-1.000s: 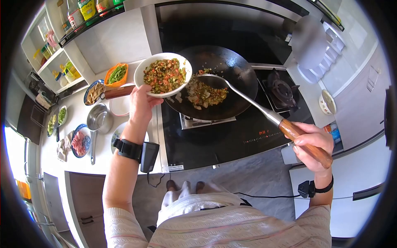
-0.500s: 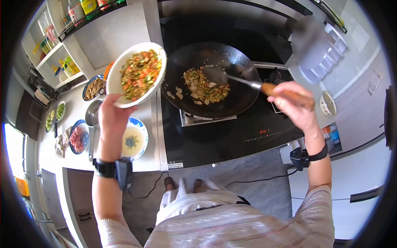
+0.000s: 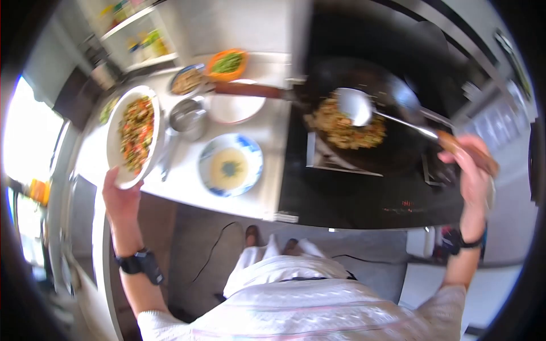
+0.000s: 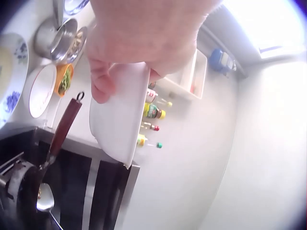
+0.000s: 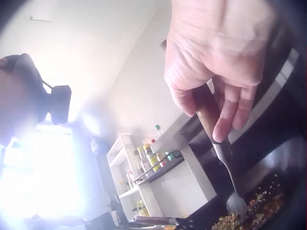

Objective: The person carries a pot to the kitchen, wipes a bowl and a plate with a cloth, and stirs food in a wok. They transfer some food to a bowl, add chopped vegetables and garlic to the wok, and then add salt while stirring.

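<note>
At the left, over the counter, my left hand (image 3: 122, 196) grips the lower rim of a white bowl (image 4: 120, 115). Chopped red and green vegetables (image 3: 136, 133) lie in the bowl, which tilts to one side. My right hand (image 3: 472, 173) is wrapped around the wooden handle of a wok spatula (image 3: 355, 108). Its metal head is inside the dark wok (image 3: 352, 71), over a browned chopped mix (image 3: 364, 136). In the right wrist view the spatula's tip meets the food.
On the counter (image 3: 182, 190) are a blue-rimmed plate (image 3: 250, 165) with pale liquid, a white bowl (image 3: 236, 111), a steel saucepan (image 3: 189, 119) and an orange bowl (image 3: 243, 63) of greens. The wok's wooden handle (image 3: 247, 90) sticks out over them. A second burner (image 3: 441, 170) lies to the right.
The left hand has carried the white bowl from beside the wok leftward over the counter. The right hand keeps the spatula in the wok. The head view has turned left.
</note>
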Demonstrator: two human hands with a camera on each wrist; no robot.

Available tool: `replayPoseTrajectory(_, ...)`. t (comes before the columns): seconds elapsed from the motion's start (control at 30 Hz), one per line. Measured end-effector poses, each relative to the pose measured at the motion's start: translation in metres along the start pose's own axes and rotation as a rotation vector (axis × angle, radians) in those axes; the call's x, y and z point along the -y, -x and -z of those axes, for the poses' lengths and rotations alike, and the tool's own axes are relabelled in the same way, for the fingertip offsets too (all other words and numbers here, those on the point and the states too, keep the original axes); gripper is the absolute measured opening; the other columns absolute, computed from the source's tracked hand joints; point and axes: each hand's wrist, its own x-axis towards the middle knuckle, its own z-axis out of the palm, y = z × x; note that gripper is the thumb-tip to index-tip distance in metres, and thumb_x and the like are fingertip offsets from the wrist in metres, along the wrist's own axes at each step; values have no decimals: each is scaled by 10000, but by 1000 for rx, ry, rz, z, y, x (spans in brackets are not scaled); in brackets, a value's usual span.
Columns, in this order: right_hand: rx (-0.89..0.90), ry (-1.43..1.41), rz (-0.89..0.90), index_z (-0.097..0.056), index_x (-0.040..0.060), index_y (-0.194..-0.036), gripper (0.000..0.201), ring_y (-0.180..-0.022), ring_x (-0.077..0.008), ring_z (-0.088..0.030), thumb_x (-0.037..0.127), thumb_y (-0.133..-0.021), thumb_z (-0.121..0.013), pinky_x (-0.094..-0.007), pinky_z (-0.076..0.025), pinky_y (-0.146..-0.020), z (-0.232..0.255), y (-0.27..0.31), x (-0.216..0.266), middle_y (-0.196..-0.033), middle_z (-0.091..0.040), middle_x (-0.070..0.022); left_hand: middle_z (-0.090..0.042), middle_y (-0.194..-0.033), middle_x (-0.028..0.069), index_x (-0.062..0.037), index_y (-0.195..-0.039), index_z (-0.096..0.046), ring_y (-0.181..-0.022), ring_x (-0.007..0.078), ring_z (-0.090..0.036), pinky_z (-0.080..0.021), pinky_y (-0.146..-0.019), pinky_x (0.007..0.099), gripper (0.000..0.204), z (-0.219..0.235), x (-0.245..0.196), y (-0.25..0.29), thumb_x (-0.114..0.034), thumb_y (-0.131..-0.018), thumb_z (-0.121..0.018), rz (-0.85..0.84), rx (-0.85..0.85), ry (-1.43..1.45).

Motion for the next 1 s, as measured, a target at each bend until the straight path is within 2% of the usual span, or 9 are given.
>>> replayPoseTrajectory(0.13, -13, 136, -39, -540, -34, -1000, 196, -705, -172, -622, 20, -811, -536, -258, -470, -704, -11, 3, -4, -802, -621, -120, -599, -984, 155, 38, -1093, -453, -746, 243, -605, -488, -533, 285, 327, 64, -25, -8, -129, -816, -497, -56, 50, 1)
replayPoseTrajectory(0.23, -152, 347, -75, -541, -18, -1021, 220, -723, -157, -609, 90, -830, -549, -261, -460, -714, -2, 0, -5, -861, -612, -91, -610, -908, 170, 60, -1072, -448, -613, 253, -604, -497, -479, 258, 323, 119, -30, -33, -121, -808, -488, -134, -235, -6)
replayPoseTrajectory(0.37, -251, 438, -83, -543, -3, -1048, 255, -728, -141, -598, 142, -840, -558, -253, -448, -718, 35, -11, -30, -909, -594, -64, -602, -854, 184, 70, -1058, -425, -538, 270, -595, -478, -412, 261, 325, 192, -29, -72, -125, -806, -485, -81, -348, -86)
replayPoseTrajectory(0.43, -284, 499, -114, -544, -2, -1050, 258, -728, -136, -594, 146, -839, -560, -247, -445, -712, 16, -10, -30, -901, -591, -62, -598, -826, 186, 73, -1040, -430, -526, 270, -593, -476, -402, 254, 312, 231, -20, -98, -120, -802, -491, -55, -401, -66)
replayPoseTrajectory(0.5, -352, 346, -243, -548, 0, -1040, 259, -754, -116, -574, 158, -835, -567, -228, -432, -701, -11, -8, -24, -896, -583, -52, -594, -801, 186, 79, -1025, -431, -518, 271, -592, -480, -398, 256, 309, 263, -12, -125, -121, -798, -494, -19, -449, -50)
replayPoseTrajectory(0.6, -394, 372, -130, -548, 7, -1033, 268, -778, -98, -551, 180, -830, -579, -217, -419, -701, -63, -5, 3, -890, -572, -43, -591, -767, 183, 82, -1014, -433, -494, 269, -582, -476, -385, 255, 298, 299, -7, -159, -110, -791, -479, 48, -423, -28)
replayPoseTrajectory(0.7, -211, 483, -185, -547, 14, -1027, 247, -806, -100, -539, 172, -839, -574, -214, -418, -719, -80, -9, 35, -914, -557, -43, -581, -758, 180, 79, -1016, -443, -486, 252, -577, -477, -391, 279, 303, 314, -8, -181, -111, -779, -444, 116, -374, -110)
replayPoseTrajectory(0.83, -219, 584, -292, -543, 22, -1034, 230, -785, -102, -528, 157, -849, -563, -215, -419, -724, -148, -23, 52, -909, -545, -33, -576, -887, 144, 47, -1087, -470, -631, 222, -609, -499, -438, 292, 348, 311, -5, -213, -81, -765, -441, 158, -287, -185)
replayPoseTrajectory(1.0, -348, 529, -274, -525, 35, -1067, 247, -828, -95, -517, 157, -854, -560, -215, -418, -744, -114, -34, 26, -954, -535, -21, -594, -900, 135, 35, -1102, -493, -607, 182, -603, -506, -461, 265, 334, 296, -28, -249, -73, -786, -471, 248, -157, -277)
